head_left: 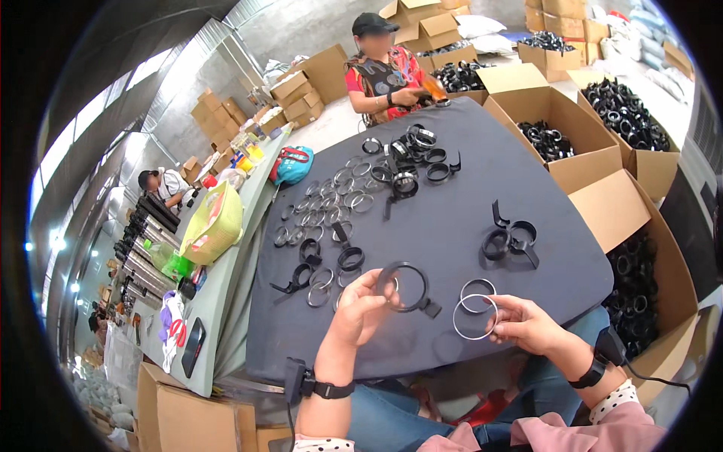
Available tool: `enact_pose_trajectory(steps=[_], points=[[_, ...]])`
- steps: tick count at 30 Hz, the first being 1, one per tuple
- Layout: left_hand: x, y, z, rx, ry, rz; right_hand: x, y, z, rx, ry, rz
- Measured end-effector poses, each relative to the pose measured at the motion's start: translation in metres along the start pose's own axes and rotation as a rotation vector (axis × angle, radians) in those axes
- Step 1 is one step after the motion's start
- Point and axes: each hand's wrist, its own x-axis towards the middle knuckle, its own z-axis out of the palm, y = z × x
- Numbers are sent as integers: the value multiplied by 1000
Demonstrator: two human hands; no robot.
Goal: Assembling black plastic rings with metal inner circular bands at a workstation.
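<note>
Partly hidden: rear hoop (477, 280), hold unclear.
My left hand (360, 307) pinches thick black ring (425, 287); right hand (527, 325), slim silvery ring (473, 338).

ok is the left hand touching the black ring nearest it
Touching: the head view shows the left hand pinching the black ring between thumb and fingers at its left side.

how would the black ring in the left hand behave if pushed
The black ring is probably stiff, its outline round in the left hand. Stood on edge, it likely wouldn't roll far, as a tab juts from its rim.
</note>
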Motion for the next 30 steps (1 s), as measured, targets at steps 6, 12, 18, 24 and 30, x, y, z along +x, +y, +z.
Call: enact_pose_trajectory(steps=[6,12,18,24,30], points=[[30,-15,-39,153,-126,-517,-5,-8,4,75,-3,-107],[74,-51,-47,698,-117,-621,-11,-17,12,115,-4,-206],[56,-61,-9,1763,39,-65,-24,-28,11,20,98,-336],[-5,-76,-17,1632,265,97,-32,-24,-47,-360,311,-30],[-23,-97,-45,1559,362,145,-11,-31,-87,-1128,391,150]])
